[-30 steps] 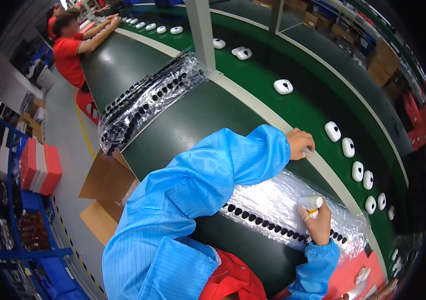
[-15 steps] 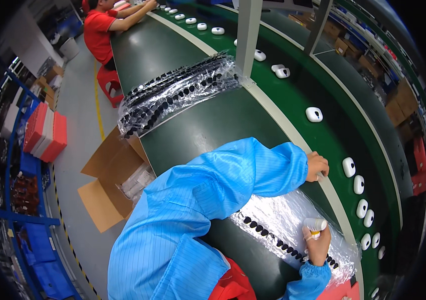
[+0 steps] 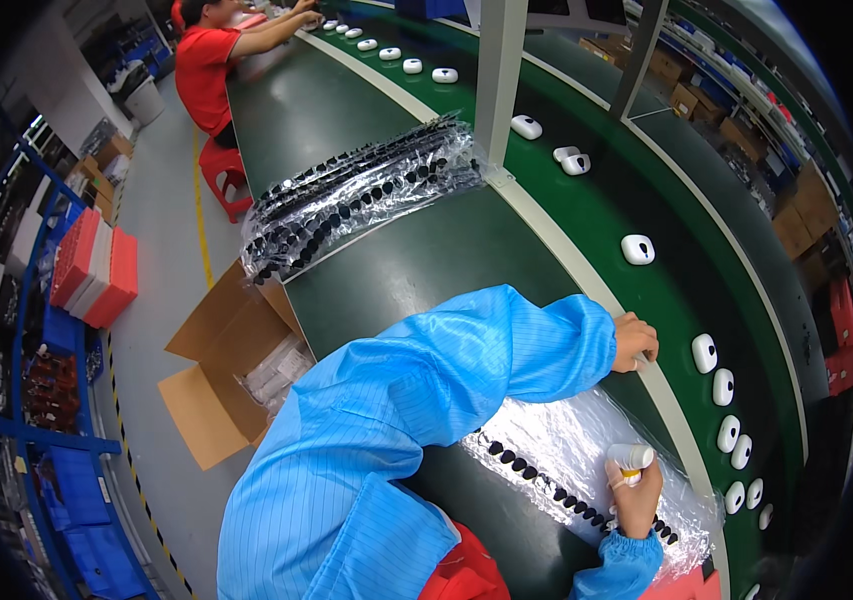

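My left hand [image 3: 634, 343] rests at the pale rail [image 3: 549, 237] along the conveyor, its fingers curled down; a pale bit shows near the fingertips, but I cannot make out what it is. In my right hand [image 3: 637, 500] is a small white rounded container [image 3: 630, 457] with a yellow band, gripped between thumb and fingers. That hand is above a clear plastic sheet [image 3: 586, 430] on the dark green bench. A row of black oval pieces [image 3: 518, 464] runs along the sheet and passes partly behind my right hand.
White cases [image 3: 637, 249] with dark spots lie on the green conveyor [image 3: 586, 210] to the right. A stack of plastic sheets with black pieces [image 3: 356, 205] lies farther up the bench. An open carton [image 3: 201, 410] stands at left; a person in red [image 3: 208, 75] sits at the far end.
The white cases on the conveyor have shifted a little nearer to me. The view has moved slightly. Both my hands stay in nearly the same places, the right still gripping the white container.
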Demonstrator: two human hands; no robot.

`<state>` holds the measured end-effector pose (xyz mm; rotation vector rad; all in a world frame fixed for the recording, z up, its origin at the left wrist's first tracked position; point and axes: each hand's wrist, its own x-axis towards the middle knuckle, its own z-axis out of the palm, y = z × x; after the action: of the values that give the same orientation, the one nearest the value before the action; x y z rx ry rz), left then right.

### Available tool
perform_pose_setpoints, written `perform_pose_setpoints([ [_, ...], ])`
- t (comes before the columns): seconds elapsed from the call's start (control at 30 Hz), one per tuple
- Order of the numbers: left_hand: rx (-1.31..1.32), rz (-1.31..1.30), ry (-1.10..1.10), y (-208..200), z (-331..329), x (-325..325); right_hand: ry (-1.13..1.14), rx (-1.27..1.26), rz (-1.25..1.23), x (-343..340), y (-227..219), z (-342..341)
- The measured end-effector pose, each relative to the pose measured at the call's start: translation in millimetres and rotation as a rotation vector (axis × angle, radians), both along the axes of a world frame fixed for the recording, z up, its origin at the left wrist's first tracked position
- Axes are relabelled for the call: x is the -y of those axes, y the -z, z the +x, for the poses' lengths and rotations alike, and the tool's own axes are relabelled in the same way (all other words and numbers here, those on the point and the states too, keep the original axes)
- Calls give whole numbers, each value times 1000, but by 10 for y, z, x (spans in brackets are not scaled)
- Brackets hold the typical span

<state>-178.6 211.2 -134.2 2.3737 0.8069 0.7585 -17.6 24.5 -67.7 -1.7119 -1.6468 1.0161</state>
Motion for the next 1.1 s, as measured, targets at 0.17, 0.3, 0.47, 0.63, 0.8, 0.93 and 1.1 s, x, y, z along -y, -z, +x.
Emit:
perform_pose_setpoints([
  [0.17,-3,6,9,-25,-1,17,16,2,-7,14,-22,-10],
  [0.3,-6,-2,11,-47,-16,28,19,12,1,19,-65,-61],
  [0.47,0,21,17,-40,-26,32,12,-1,4,27,-41,-49],
  [0.63,-13,20,25,-42,6,23,10,-1,13,23,-37,-31],
  [0.8,-25,-27,33,-16,5,-36,0,23,43,-25,-43,-42],
  [0.93,36,24,48,-79,0,-50,22,-22,3,-29,-49,-16],
  [1.1,207,19,23,127,102,-106,-33,-20,11,-39,236,179],
])
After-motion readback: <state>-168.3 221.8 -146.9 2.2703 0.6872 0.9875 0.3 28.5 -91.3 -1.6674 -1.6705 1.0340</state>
